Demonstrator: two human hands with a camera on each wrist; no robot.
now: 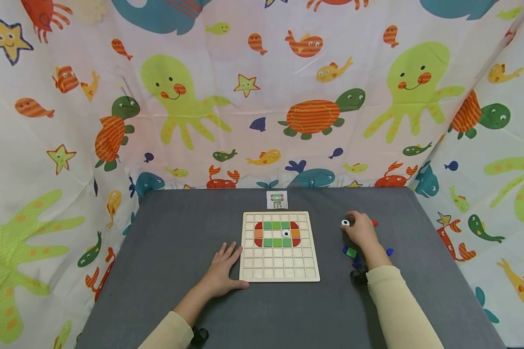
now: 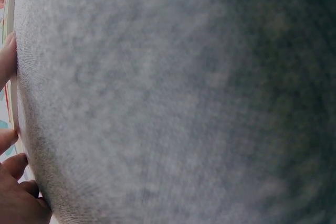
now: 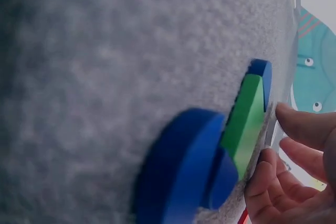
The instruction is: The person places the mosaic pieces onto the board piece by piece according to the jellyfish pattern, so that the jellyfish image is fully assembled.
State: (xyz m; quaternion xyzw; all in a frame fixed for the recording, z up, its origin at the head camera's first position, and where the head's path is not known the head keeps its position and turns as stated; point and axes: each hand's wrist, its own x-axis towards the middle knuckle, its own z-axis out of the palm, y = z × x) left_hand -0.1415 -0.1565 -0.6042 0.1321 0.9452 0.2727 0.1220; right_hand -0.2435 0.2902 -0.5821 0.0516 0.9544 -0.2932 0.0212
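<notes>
A pale wooden grid board lies flat on the grey table. Near its top, red, orange and green tiles form a rounded band, with one round black-and-white eye tile inside. My left hand rests at the board's left edge, fingers spread, thumb by the lower-left corner. To the right of the board, my right hand pinches another eye tile between thumb and fingertips; this tile is hidden in the right wrist view. Close below that hand lie a green tile and a blue tile.
Behind the board lies a small pattern card. A red piece and a blue piece sit right of the right hand. A sea-animal curtain stands round the table's back and sides.
</notes>
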